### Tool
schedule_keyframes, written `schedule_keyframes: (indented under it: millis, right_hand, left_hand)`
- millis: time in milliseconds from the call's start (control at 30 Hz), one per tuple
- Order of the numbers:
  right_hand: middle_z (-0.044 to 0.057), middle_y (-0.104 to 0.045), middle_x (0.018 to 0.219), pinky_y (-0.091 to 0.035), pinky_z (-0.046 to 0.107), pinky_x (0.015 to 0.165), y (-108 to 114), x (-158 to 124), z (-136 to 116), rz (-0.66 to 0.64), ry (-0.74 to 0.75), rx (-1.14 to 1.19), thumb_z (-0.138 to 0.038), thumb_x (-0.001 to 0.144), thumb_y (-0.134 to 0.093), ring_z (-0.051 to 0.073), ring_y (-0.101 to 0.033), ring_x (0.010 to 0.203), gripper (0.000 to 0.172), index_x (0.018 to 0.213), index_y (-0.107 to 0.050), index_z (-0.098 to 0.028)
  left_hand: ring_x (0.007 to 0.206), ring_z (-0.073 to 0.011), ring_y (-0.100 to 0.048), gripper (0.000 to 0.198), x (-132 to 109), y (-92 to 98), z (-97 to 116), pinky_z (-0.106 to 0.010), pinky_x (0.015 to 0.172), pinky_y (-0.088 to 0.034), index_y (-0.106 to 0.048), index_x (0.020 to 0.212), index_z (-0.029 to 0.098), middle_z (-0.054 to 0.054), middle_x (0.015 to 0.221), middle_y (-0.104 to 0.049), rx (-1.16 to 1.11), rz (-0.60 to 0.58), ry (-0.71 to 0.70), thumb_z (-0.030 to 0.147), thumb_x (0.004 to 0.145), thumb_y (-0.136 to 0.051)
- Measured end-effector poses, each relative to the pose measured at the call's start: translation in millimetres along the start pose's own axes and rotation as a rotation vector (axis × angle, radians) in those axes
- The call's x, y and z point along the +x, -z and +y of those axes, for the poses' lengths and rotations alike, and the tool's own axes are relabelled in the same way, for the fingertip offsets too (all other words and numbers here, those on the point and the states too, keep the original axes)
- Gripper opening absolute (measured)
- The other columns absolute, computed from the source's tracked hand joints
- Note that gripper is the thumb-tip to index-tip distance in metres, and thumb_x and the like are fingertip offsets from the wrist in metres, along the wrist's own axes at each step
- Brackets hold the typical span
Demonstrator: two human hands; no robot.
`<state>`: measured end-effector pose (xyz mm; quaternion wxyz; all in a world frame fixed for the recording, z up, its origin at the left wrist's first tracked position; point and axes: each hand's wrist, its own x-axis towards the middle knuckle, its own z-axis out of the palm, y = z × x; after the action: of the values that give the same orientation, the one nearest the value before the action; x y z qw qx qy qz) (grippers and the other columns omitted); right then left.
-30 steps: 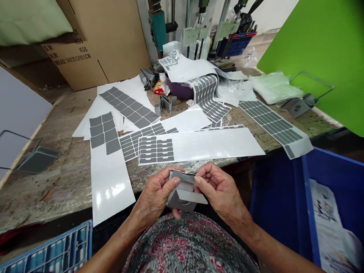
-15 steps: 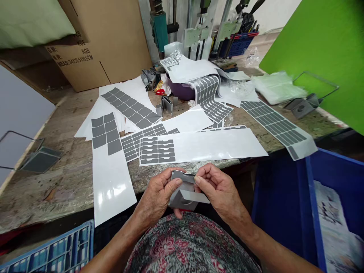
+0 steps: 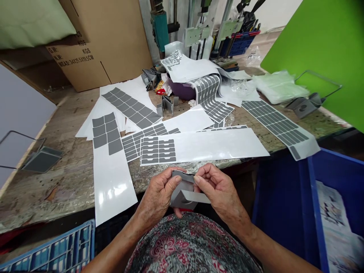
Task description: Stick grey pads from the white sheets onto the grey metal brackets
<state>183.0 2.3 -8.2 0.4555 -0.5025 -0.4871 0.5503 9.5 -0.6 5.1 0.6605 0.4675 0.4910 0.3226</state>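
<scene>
A grey bent metal bracket (image 3: 182, 197) with a round hole is held over my lap, in front of the bench edge. My left hand (image 3: 157, 193) is closed round its left side, thumb on top and fingers beneath. The thumb and finger of my right hand (image 3: 217, 187) pinch the right end of the bracket's upper edge, where a thin dark strip shows. Whether that strip is a separate pad or part of the metal, I cannot tell. Just beyond my hands lies a white backing sheet (image 3: 216, 146) with grey adhesive pads (image 3: 158, 150) at its left end.
More pad sheets (image 3: 115, 199) spread over the wooden bench (image 3: 71, 182), one overhanging its front edge. Similar brackets (image 3: 166, 105) stand behind them; others with wire loops (image 3: 42, 159) lie at both sides. Blue crates (image 3: 284, 212) flank me below. Presses (image 3: 159, 30) and a carton (image 3: 113, 41) stand behind.
The view has shifted very slightly. Both hands keep nearly the same hold on the bracket, which looks tilted a touch differently.
</scene>
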Motion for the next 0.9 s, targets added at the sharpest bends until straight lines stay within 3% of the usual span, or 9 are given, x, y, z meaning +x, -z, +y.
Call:
schedule_keyframes:
  millis: [433,900]
  right_hand:
    - [-0.004,-0.054,0.058,-0.041,0.022,0.052,-5.3,1.4,3.5,0.010,-0.003,0.012,-0.030,0.083,-0.062,0.010,-0.050,0.052,0.017,0.073,-0.053,-0.019]
    - [-0.004,-0.055,0.063,-0.041,0.023,0.056,-4.5,3.8,7.6,-0.061,0.007,0.050,-0.032,0.087,-0.059,0.010,-0.050,0.057,0.018,0.076,-0.052,-0.019]
  left_hand:
    - [0.036,-0.0094,-0.056,0.040,1.3,-2.7,8.2,-0.017,0.029,-0.046,-0.058,0.117,0.016,0.002,0.065,-0.063,0.046,0.080,0.019,0.046,0.093,-0.050]
    - [0.039,-0.0092,-0.058,0.036,3.4,5.8,4.4,-0.016,0.029,-0.045,-0.056,0.116,0.019,0.003,0.069,-0.064,0.064,0.047,0.030,0.044,0.091,-0.054]
